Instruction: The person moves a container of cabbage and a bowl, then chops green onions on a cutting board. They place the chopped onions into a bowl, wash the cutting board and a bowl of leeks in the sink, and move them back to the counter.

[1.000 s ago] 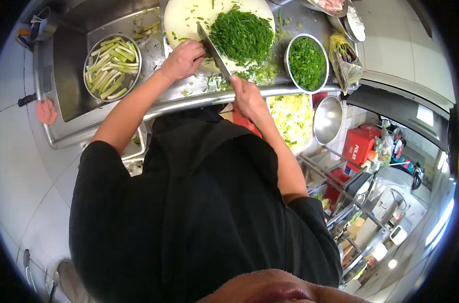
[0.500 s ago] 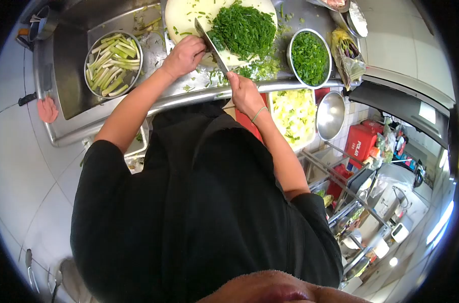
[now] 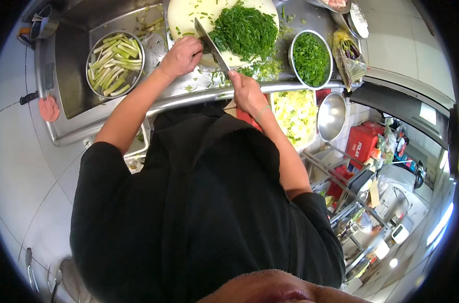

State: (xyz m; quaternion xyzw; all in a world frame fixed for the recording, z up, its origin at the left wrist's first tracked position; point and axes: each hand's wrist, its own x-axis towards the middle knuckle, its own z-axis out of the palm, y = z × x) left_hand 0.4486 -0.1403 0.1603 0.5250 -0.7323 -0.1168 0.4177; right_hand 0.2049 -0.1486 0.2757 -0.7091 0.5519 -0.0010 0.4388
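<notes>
Over the far left edge of the round cream chopping board, room is found; toward its right edge, passage is blocked by the steel-bladed knife and a dark-green chopped heap.

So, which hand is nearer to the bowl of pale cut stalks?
Left. The left hand is to the right of that bowl, by the cutting board; the right hand is farther right, gripping the knife by its handle.

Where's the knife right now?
Head view, upper centre: the knife is in the right grip, blade mostly over the board, between the left grip and the chopped greens.
</notes>
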